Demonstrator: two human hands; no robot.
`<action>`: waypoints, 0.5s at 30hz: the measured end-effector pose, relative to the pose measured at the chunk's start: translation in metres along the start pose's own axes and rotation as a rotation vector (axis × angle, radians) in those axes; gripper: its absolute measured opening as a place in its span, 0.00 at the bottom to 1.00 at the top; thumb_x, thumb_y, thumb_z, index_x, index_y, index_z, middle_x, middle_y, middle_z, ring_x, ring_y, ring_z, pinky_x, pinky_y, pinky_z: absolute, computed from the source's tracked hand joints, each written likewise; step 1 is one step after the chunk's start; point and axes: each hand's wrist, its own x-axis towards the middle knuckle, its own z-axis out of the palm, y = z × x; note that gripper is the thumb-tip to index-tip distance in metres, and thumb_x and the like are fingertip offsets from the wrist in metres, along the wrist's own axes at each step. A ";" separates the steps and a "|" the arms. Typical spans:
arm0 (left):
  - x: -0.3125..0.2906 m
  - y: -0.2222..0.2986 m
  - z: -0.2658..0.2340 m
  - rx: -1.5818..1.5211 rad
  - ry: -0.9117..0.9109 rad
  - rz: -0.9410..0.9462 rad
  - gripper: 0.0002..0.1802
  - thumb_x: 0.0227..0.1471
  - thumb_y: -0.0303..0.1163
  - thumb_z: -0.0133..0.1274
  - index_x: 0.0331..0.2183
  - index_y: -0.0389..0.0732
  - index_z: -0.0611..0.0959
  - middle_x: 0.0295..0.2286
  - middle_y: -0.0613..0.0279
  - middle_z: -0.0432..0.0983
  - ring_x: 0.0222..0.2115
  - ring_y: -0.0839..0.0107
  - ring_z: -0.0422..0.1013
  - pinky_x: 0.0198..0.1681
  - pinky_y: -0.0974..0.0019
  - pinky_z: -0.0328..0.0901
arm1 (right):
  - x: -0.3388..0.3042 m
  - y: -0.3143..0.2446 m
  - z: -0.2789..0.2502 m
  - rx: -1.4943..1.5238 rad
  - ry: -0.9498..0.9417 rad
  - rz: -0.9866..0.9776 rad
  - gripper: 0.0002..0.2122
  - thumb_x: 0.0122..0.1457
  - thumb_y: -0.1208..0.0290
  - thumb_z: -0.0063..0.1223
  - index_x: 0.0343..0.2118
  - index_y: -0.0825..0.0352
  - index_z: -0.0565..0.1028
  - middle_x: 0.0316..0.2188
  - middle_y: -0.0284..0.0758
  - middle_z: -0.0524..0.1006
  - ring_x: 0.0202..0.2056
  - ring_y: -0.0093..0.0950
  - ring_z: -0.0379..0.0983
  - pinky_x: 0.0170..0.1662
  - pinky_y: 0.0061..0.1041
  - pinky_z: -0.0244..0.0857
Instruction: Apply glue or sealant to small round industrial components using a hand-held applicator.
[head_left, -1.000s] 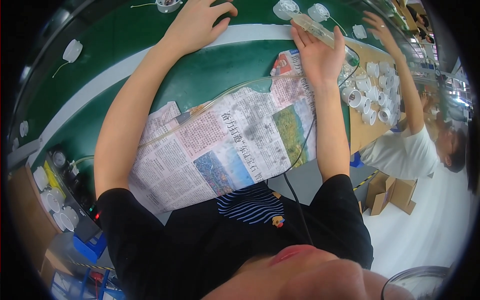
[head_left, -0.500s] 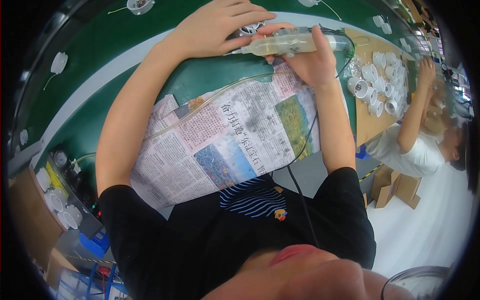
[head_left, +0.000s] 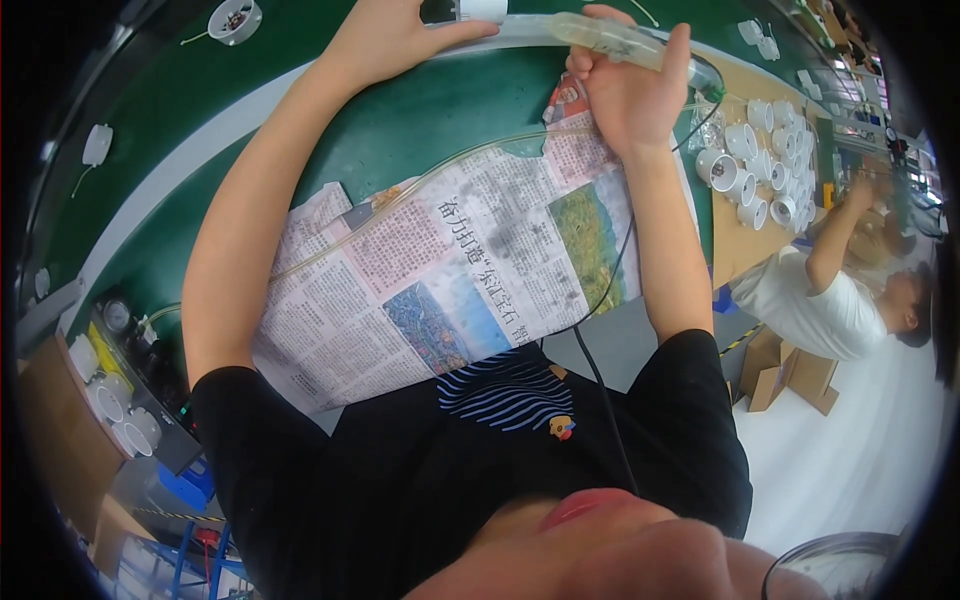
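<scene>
At the top edge, my left hand (head_left: 385, 38) is closed around a small white round plastic housing (head_left: 483, 10), its thumb along the lower side; the other fingers are cut off by the frame. My right hand (head_left: 635, 95) is wrapped round a translucent glue-dispensing syringe (head_left: 608, 38) with a clear tube and thin cable at its right end. Its thumb stands up, and the syringe's tip points left toward the housing, apart from it. Beneath my forearms lies a newspaper sheet (head_left: 470, 240), crossed by a clear hose (head_left: 400, 205).
White housings with wires, such as one open cup (head_left: 235, 20), sit on the green belt (head_left: 150, 60). A brown board (head_left: 745, 240) on the right holds several white rings. Beyond it a person in a white shirt (head_left: 825, 300) works. At left stands a dispenser box with a gauge (head_left: 118, 318).
Both hands have moved up and away, and the syringe's tip has drawn off from the left hand. The white housing now shows by my left thumb. Housings on the belt have shifted left.
</scene>
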 end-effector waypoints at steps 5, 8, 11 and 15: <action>-0.002 0.003 0.005 -0.138 0.045 -0.033 0.31 0.43 0.24 0.64 0.51 0.39 0.76 0.43 0.54 0.73 0.42 0.59 0.74 0.47 0.62 0.69 | 0.011 0.010 -0.035 -0.176 -0.259 -0.093 0.21 0.71 0.50 0.42 0.45 0.66 0.75 0.38 0.36 0.78 0.36 0.28 0.72 0.39 0.28 0.65; -0.001 0.003 0.003 -0.122 0.037 0.016 0.30 0.43 0.23 0.62 0.51 0.39 0.76 0.43 0.53 0.73 0.44 0.58 0.73 0.48 0.62 0.69 | 0.007 0.009 -0.042 -0.200 -0.212 -0.067 0.23 0.71 0.48 0.39 0.45 0.66 0.75 0.37 0.37 0.77 0.36 0.29 0.72 0.41 0.29 0.64; -0.001 0.001 -0.001 0.028 -0.067 0.139 0.30 0.43 0.22 0.61 0.52 0.39 0.76 0.43 0.52 0.72 0.44 0.58 0.73 0.49 0.62 0.68 | 0.003 0.005 -0.038 -0.457 -0.110 -0.072 0.29 0.70 0.47 0.39 0.58 0.73 0.69 0.45 0.42 0.78 0.42 0.31 0.75 0.44 0.27 0.67; -0.003 -0.001 -0.002 -0.095 -0.121 0.062 0.30 0.43 0.24 0.62 0.51 0.39 0.75 0.43 0.52 0.73 0.45 0.57 0.73 0.50 0.61 0.68 | 0.003 0.009 -0.030 -0.647 -0.017 -0.200 0.19 0.68 0.62 0.51 0.54 0.71 0.71 0.43 0.41 0.78 0.42 0.31 0.76 0.44 0.28 0.69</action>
